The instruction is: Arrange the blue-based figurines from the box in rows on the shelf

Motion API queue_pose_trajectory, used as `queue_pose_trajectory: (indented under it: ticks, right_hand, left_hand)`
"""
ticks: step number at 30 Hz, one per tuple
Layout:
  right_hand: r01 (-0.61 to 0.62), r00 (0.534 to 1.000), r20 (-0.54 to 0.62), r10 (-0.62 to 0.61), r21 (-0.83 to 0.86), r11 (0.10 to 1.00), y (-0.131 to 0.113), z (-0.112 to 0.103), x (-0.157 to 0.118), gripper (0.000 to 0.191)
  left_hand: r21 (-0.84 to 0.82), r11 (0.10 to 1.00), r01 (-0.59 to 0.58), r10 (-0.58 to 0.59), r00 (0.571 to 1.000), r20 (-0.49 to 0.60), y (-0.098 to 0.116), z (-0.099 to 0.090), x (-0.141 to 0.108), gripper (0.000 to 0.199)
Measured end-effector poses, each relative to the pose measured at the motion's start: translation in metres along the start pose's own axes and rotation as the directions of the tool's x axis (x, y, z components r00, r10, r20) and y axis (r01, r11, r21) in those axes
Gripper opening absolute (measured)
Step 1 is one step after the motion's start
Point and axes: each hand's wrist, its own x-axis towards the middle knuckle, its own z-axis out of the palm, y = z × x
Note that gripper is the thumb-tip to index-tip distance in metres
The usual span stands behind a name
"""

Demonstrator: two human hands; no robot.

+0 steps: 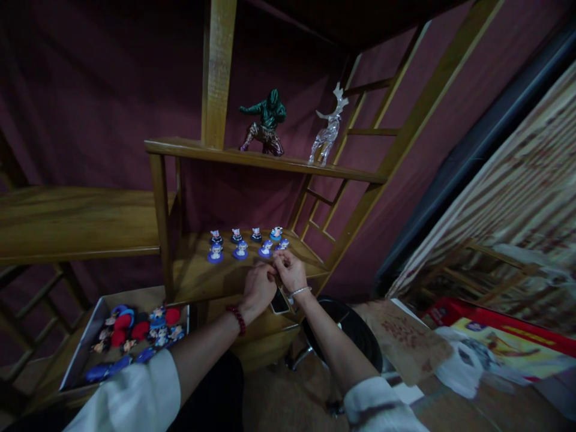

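Both hands meet over the lower shelf. The left hand is curled and the right hand pinches at something small between them; what it is cannot be told. Just beyond the fingertips stand two rows of figurines, the nearest touching-close. A phone lies under the wrists. The step looks like setting out a piece; next needs a steady placement in line. More figurines wait in the box at left.
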Motion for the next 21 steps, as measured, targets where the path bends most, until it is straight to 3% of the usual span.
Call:
queue_pose_trajectory:
  ticks: [7,16,21]
  right_hand:
    - [0.022,0.989,0.145,-0.019,-0.017,1.000,-0.018,0.019,-0.003,0.027]
    - [0.040,0.986,0.165,-0.032,-0.044,0.998,-0.024,0.039,0.001,0.027]
    - [0.044,0.983,0.181,-0.022,-0.117,0.992,-0.034,0.045,0.004,0.033]
  left_hand:
    - [0.107,0.994,0.006,-0.003,1.000,-0.029,-0.004,-0.023,-0.014,0.029]
    - [0.273,0.958,-0.086,0.129,0.981,-0.142,-0.028,-0.049,-0.030,0.027]
    - [0.371,0.929,0.008,0.094,0.962,-0.255,-0.037,-0.070,-0.041,0.031]
